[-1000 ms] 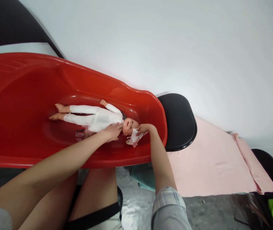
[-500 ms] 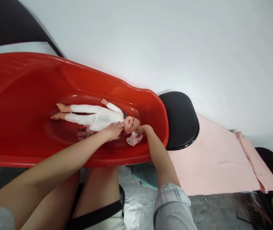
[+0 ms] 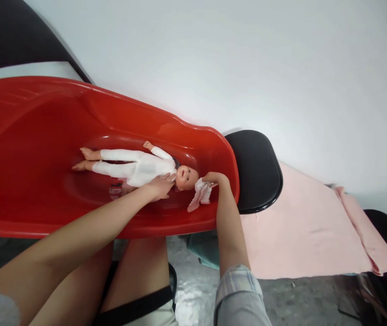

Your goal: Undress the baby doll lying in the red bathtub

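Note:
A baby doll [image 3: 135, 166] in a white suit lies on its back inside a red plastic bathtub [image 3: 37, 122], head to the right. My left hand [image 3: 159, 185] rests flat on the doll's chest and shoulder, fingers together. My right hand [image 3: 215, 178] is beside the doll's head, pinching a small white-and-pink cloth [image 3: 200, 194] that hangs down from it against the tub's inner wall.
A black stool seat [image 3: 258, 170] stands just right of the tub. A pink towel [image 3: 302, 226] is spread further right, with another black seat [image 3: 384, 226] beyond it. A white wall runs behind. My knees are under the tub's near rim.
My right hand has lifted the cloth away from the doll's head and shifted it slightly right; the cloth now hangs unfolded. My left hand stays on the doll.

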A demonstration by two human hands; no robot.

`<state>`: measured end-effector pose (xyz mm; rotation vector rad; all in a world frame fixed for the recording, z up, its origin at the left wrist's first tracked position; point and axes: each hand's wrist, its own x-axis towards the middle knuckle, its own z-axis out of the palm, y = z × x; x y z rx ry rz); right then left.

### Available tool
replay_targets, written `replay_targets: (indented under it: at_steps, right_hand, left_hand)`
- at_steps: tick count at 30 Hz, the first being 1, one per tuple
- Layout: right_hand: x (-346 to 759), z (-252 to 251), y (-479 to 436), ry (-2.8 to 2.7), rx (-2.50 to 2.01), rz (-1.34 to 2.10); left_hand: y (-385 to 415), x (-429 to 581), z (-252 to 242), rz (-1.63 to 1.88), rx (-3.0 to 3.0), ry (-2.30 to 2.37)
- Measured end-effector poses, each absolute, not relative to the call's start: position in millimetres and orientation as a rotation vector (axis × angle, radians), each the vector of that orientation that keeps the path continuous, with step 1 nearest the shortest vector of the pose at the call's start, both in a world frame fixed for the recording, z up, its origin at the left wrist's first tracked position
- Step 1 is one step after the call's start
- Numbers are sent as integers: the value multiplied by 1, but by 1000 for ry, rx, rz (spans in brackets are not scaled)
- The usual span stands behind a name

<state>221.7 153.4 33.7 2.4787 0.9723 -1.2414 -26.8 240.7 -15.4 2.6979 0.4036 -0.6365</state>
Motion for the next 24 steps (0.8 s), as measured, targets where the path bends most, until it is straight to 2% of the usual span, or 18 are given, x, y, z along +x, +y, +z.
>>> replay_targets:
  at_steps: [7, 16, 24]
  right_hand:
    - [228, 28, 142, 1254, 2768, -1128]
    - [212, 34, 148, 1590, 2751, -1065]
    - [204, 15, 168, 1823, 2449, -1342]
  left_hand:
    - [242, -27, -21, -609, 2675, 399]
    - [240, -29, -16, -605, 2657, 408]
    - [241, -27, -21, -638, 2700, 376]
